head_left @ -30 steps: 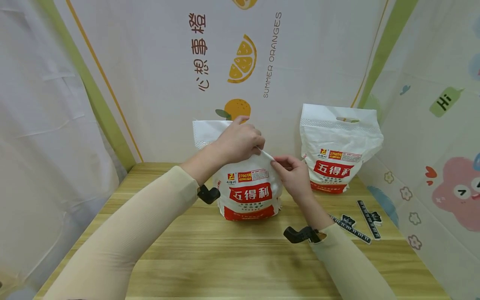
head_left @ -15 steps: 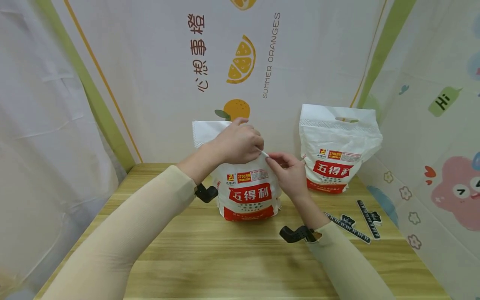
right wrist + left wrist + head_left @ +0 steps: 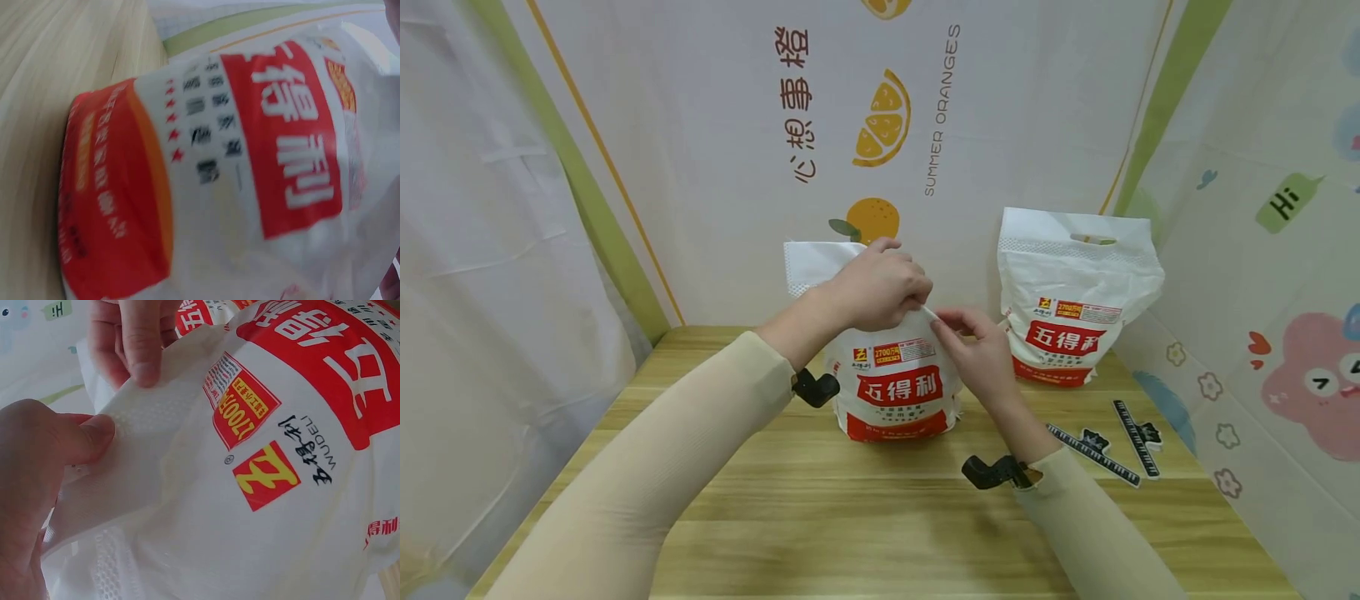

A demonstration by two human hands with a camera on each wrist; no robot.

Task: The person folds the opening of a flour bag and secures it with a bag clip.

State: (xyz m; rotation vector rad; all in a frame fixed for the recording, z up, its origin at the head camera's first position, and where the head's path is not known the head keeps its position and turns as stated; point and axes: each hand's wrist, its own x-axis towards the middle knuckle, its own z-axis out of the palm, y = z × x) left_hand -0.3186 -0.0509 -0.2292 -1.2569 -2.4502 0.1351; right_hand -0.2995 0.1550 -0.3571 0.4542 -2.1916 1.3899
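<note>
Right hand (image 3: 981,350) shifted nearer left hand (image 3: 882,285); both hands' fingers (image 3: 142,356) closed, pinching front bag (image 3: 898,379) top.

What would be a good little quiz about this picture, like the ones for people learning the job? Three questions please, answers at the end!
1. True or false: the left hand and the right hand both hold the same white bag.
2. How many piano-print clips lie on the table? A) one B) two C) four
3. Fill in the blank: in the head view, the other bag stands to the ____ of the held one.

Key: 1. True. 2. B. 3. Right.
</note>
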